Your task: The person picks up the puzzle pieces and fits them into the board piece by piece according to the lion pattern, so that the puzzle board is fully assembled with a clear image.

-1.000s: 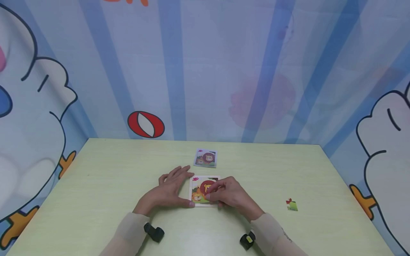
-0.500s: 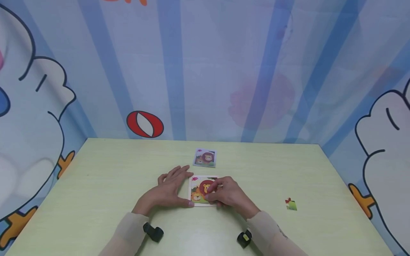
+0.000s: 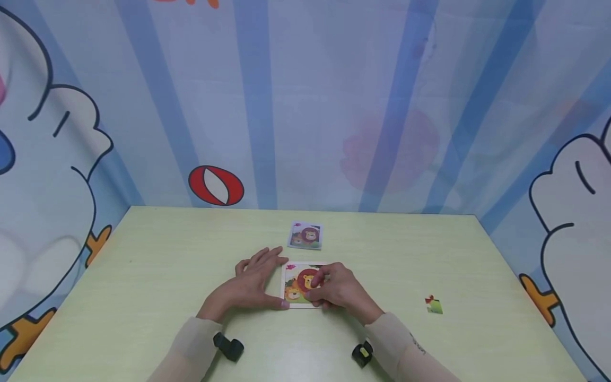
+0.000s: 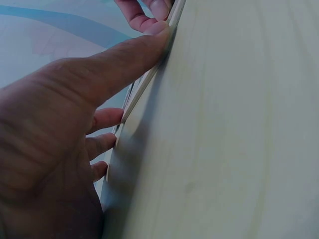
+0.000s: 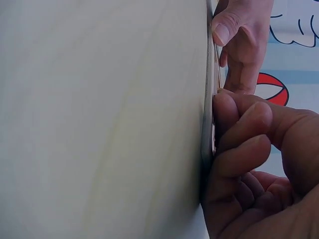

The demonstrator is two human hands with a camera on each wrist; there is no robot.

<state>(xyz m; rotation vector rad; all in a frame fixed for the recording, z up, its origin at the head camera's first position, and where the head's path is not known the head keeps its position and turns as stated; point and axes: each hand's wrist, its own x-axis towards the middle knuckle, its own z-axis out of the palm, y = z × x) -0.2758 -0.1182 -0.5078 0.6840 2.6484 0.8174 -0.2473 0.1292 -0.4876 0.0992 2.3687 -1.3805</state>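
Note:
A small square jigsaw puzzle [image 3: 293, 284] with a lion picture and white border lies on the table in the head view. My left hand [image 3: 253, 284] braces its left side, thumb at the near corner and index finger at the far corner. In the left wrist view that thumb [image 4: 124, 59] touches the puzzle's edge. My right hand [image 3: 341, 289] is over the right part, its thumb and index finger pinching a puzzle piece that they mostly hide. The right wrist view shows its fingers [image 5: 244, 154] curled against the board. A loose green and red puzzle piece [image 3: 434, 305] lies farther right.
Beyond the puzzle lies a square picture card [image 3: 305, 236] with a similar lion picture. A pale wooden table [image 3: 181, 239] carries everything. Behind it hangs a blue striped cloth [image 3: 305, 106] with cartoon figures at both sides.
My right hand and wrist have shifted slightly left over the puzzle. My left hand has stayed in place against the left side, and the loose piece and card have not moved.

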